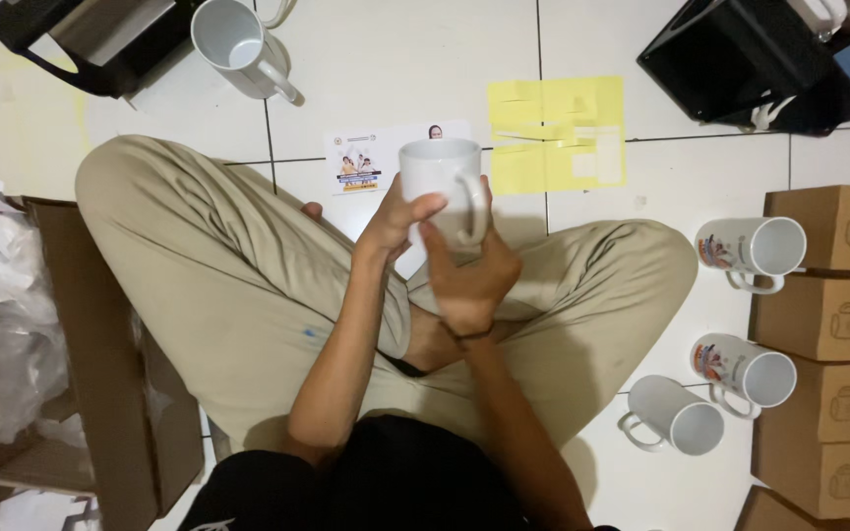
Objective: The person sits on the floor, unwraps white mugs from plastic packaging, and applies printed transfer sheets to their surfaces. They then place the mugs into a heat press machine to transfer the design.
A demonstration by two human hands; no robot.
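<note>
I sit cross-legged on a white tiled floor. A plain white mug [440,169] is held upright above my lap, handle toward the right. My left hand [393,222] grips its left side with the thumb laid across the front. My right hand [468,280] presses against the mug's lower front, fingers reaching up beside the handle. Just beyond the mug, a printed paper sheet [358,167] with small colour pictures lies on the floor, partly hidden by the mug and my hands.
A yellow sheet with cut strips [558,133] lies ahead. Another white mug [238,44] lies far left by a black machine [86,39]. On the right, three mugs [752,248] lie beside stacked brown boxes [823,320]. An open carton with plastic wrap [12,324] stands left.
</note>
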